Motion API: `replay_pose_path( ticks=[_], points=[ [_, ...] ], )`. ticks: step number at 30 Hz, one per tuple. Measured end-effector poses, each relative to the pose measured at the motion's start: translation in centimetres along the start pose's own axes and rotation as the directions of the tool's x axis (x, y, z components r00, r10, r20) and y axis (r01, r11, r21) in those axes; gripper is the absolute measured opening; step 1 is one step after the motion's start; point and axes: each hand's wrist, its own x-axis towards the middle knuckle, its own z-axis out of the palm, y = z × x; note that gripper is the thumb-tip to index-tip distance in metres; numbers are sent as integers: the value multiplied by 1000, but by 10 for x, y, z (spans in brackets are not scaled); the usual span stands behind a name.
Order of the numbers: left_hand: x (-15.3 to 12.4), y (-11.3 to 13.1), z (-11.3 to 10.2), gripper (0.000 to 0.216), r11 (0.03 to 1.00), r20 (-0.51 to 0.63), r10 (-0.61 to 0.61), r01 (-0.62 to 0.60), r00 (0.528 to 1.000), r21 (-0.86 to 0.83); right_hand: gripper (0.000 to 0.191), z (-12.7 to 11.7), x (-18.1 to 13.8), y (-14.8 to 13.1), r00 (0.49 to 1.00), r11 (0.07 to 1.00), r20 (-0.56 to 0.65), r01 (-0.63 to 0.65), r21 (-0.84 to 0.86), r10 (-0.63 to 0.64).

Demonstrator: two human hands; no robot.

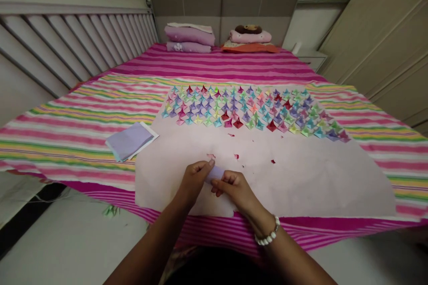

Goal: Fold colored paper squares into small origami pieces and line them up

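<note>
A small piece of lilac paper (pixel 216 173) is pinched between both of my hands, above the near part of a large pale pink sheet (pixel 310 178). My left hand (pixel 198 178) grips its left side with thumb and fingers. My right hand (pixel 234 187) closes on its lower right corner, and a beaded bracelet circles that wrist. Beyond my hands, rows of folded paper pieces (pixel 238 123) in many colours stand on the far half of the sheet. A stack of paper squares (pixel 130 139), lilac on top, lies at the sheet's left edge.
Red scraps (pixel 236 156) and holes or marks dot the sheet. Under it lies a striped bed cover (pixel 80 120). Folded bedding (pixel 190 38) sits by the headboard (pixel 203 6). A railing (pixel 76 35) runs along the left. Green paper (pixel 111 210) lies on the floor.
</note>
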Motion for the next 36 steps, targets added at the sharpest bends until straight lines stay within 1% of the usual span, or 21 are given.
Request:
replay_pose_path(
  ticks=[2,5,7,10,13,15,18,21,23,26,27,29,32,36],
  points=[
    [2,-4,0,45,999,9,-32,32,999,-36,27,-2,2,3,1000,1000,-4,-3,11,3],
    [7,-9,-1,38,997,-33,-49,47,998,-66,26,-6,8,7,999,1000,-48,8,24,-7],
    [11,-11,-2,32,998,-23,-32,31,999,-55,27,-8,15,9,996,999,-81,36,14,-35],
    [21,-14,-3,25,999,1,10,-10,1000,-30,30,-12,27,11,993,996,-76,88,-24,-90],
    [33,-16,-5,26,999,-46,17,-19,999,-26,30,-16,40,10,988,989,-68,131,-70,-135],
    [42,-16,-6,27,1000,-80,14,-15,997,-16,29,-19,50,9,980,983,-98,163,-86,-171],
    [54,-15,-9,28,1000,-111,30,-29,993,10,27,-22,63,8,968,980,-150,199,-30,-201],
    [62,-16,-11,29,999,-72,37,-34,997,42,36,-22,72,10,967,977,-166,204,60,-191],
    [67,-21,-11,32,999,-68,53,-52,996,6,39,-22,75,15,963,971,-191,212,106,-190],
    [71,-30,-13,51,993,-91,77,-85,993,-85,50,-24,77,24,949,954,-233,255,160,-215],
    [71,-34,-14,53,990,-83,84,-92,993,-103,55,-25,77,26,944,948,-238,273,167,-230],
    [71,-39,-16,47,988,-37,101,-105,994,-113,58,-28,78,29,936,939,-237,302,161,-261],
    [69,-43,-20,34,988,27,120,-117,992,-98,47,-30,78,30,927,943,-243,317,103,-285],
    [72,-44,-24,31,990,51,109,-104,993,-95,30,-31,79,31,926,954,-263,295,52,-271]
  ],
)
